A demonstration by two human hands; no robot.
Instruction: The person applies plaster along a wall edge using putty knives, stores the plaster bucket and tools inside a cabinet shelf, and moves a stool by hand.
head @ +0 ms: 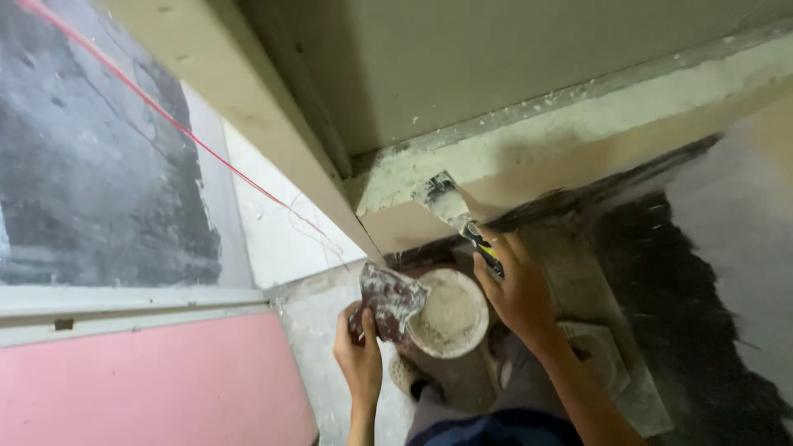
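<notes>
Your right hand (519,293) holds a scraper (453,208) tight, its blade on the beam's (529,153) corner. Your left hand (360,351) grips a dirty plate (390,299) above the bucket (450,314).

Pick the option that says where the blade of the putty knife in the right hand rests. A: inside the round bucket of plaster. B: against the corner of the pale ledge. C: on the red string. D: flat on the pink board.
B: the right hand holds the putty knife with its blade pressed to the corner of the pale ledge, above the bucket.
</notes>
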